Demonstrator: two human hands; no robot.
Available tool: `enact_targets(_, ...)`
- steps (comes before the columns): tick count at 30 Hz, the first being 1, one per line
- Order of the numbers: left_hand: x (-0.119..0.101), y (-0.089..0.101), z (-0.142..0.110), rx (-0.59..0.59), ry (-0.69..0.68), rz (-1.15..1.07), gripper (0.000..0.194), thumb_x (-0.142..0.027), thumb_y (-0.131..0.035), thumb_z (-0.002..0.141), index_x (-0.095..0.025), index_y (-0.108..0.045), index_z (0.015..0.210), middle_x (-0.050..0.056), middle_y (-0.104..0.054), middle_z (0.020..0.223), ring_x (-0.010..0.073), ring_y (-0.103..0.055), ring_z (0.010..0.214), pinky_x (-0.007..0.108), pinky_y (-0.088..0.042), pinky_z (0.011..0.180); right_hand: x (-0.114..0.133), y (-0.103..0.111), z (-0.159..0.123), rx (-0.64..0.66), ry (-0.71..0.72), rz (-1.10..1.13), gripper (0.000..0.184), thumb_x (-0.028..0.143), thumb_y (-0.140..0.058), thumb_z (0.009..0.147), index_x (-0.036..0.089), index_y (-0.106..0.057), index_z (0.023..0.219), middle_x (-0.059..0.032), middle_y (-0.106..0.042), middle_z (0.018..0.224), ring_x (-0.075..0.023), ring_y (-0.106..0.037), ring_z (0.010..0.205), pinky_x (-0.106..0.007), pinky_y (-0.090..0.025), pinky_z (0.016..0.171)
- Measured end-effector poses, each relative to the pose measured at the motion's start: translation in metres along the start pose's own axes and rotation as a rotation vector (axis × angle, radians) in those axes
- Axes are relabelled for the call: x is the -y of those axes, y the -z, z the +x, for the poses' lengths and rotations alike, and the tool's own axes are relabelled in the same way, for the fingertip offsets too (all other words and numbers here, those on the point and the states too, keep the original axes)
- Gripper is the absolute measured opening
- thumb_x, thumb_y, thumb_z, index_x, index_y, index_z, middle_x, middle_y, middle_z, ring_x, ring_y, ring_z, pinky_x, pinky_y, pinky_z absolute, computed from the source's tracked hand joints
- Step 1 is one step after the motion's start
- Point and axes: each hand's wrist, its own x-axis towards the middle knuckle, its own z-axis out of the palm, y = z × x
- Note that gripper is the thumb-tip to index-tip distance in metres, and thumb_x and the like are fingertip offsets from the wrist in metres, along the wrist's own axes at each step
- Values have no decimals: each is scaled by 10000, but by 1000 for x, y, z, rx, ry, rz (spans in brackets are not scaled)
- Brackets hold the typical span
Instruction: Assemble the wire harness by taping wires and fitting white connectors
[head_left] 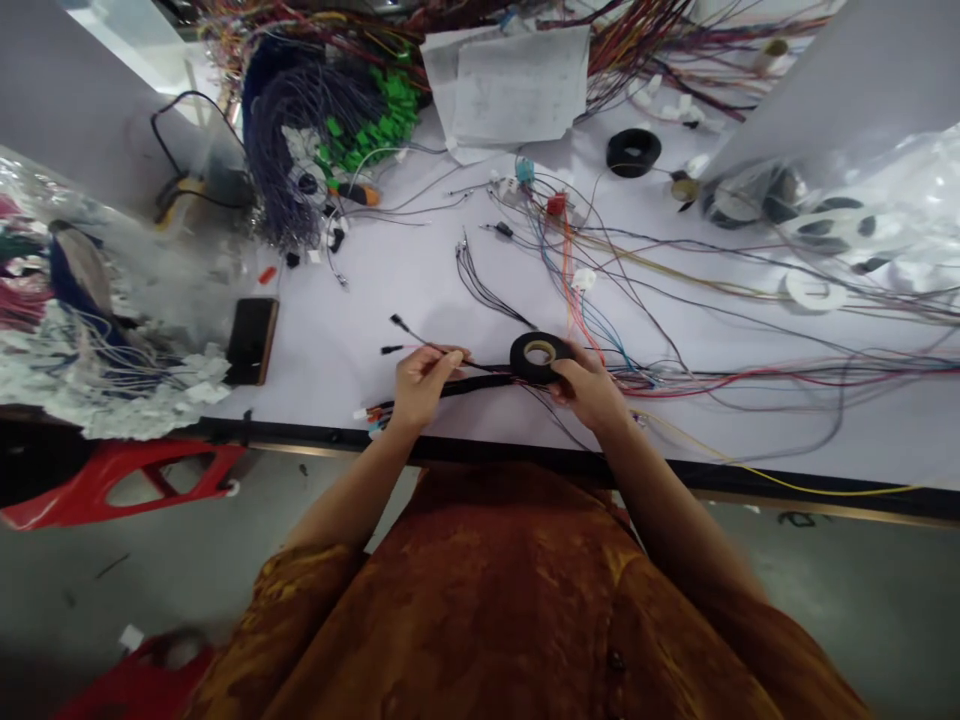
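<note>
At the far left, a clear plastic bag [90,300] of wires with white tags runs off the frame, its contents hard to make out through the film. Below it, a red frame [112,485] on the floor is cut off by the picture edge. A dark phone [252,340] lies on the counter [390,270] nearby. Farther up sit a hank of purple wires [300,130], green connectors [390,110] and a screwdriver [354,193], partly buried.

The left hand's [424,385] grip is pressed together, thumb and fingers pinching the black wire bundle [465,383], which hides that stretch of it. Thin leads with small black connectors [397,323] stick out past the hand. The right hand's [589,388] grip curls around a black tape roll [536,357], held just above the counter's front edge, and the bundle runs into its lower side. Whether the tape's free end is stuck down cannot be seen.

Farther right lie loose colored wires [600,310], a black ring [634,152], a white spool [814,290] and a second bag [840,210], glare-washed and cut off.
</note>
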Motion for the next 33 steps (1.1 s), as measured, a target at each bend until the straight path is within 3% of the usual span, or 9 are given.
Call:
enact_targets(5, 10, -16, 14, 279, -16, 11, 384, -415, -653, 855, -167, -650, 1148, 104, -714, 1050, 164, -693, 871, 279, -566, 725, -7, -3, -1, -100, 28, 81, 496, 273, -614, 664, 255, -459, 1134, 58, -556, 753, -75, -434, 439, -216, -312, 377)
enact_targets(11, 3, -30, 32, 253, -82, 110, 176, -345, -604, 881, -181, -655, 847, -9, -608, 644, 94, -568, 578, 210, -463, 570, -15, -3, -18, -124, 183, -50, 673, 269, -640, 724, 259, -346, 1329, 22, -571, 866, -86, -481, 485, -242, -403, 424)
enact_targets(14, -7, -33, 39, 219, -109, 212, 156, -320, -606, 872, -185, -629, 796, -28, -601, 606, 69, -500, 447, 193, -390, 467, -29, -12, -36, -122, 284, -177, 807, 299, -656, 767, 261, -256, 1467, -52, -599, 1018, -143, -572, 653, -289, -512, 547)
enact_targets(18, -27, -36, 37, 234, -123, 325, 184, -329, -576, 899, -185, -631, 797, -20, -635, 610, 66, -477, 368, 193, -355, 406, -43, -31, -51, 89, 348, -385, 615, 286, -643, 803, 256, -438, 1382, -88, -620, 1098, -156, -603, 716, -308, -531, 611)
enact_targets(21, -36, -38, 28, 277, -233, 437, 164, -288, -541, 917, -183, -636, 837, 17, -672, 690, 134, -641, 573, 226, -482, 553, -35, -38, -38, 45, 334, -293, 340, 334, -598, 855, 231, -551, 1176, -78, -634, 1066, -128, -596, 680, -288, -520, 600)
enact_targets(24, -33, -37, 13, 402, -482, 607, 128, -228, -521, 917, -187, -636, 879, 75, -711, 899, 213, -692, 893, 338, -546, 813, -19, -36, -7, -68, 202, -13, 440, 450, -603, 858, 233, -463, 1213, -28, -634, 946, -103, -571, 599, -250, -493, 525)
enact_targets(28, -17, -29, -1, 539, -639, 592, 197, -204, -423, 964, -202, -617, 929, 100, -682, 1172, 211, -645, 1108, 395, -518, 979, -3, -32, 25, 21, 10, 46, 542, 392, -710, 755, 206, -454, 1195, 90, -517, 607, -87, -470, 448, -201, -356, 411)
enact_targets(30, -8, -24, -2, 458, -600, 530, 195, -245, -425, 978, -204, -614, 952, 99, -666, 1222, 204, -627, 1158, 393, -507, 1011, 2, -29, 29, 23, -50, 45, 468, 339, -687, 735, 193, -485, 1132, 108, -461, 532, -83, -416, 402, -195, -289, 378)
enact_targets(33, 4, -22, 4, 190, -389, 327, 203, -345, -475, 978, -192, -608, 988, 98, -703, 1109, 189, -680, 1032, 349, -551, 903, 7, -20, 21, -28, -53, 77, 512, 293, -652, 708, 213, -461, 1177, 98, -482, 585, -63, -351, 384, -184, -231, 361)
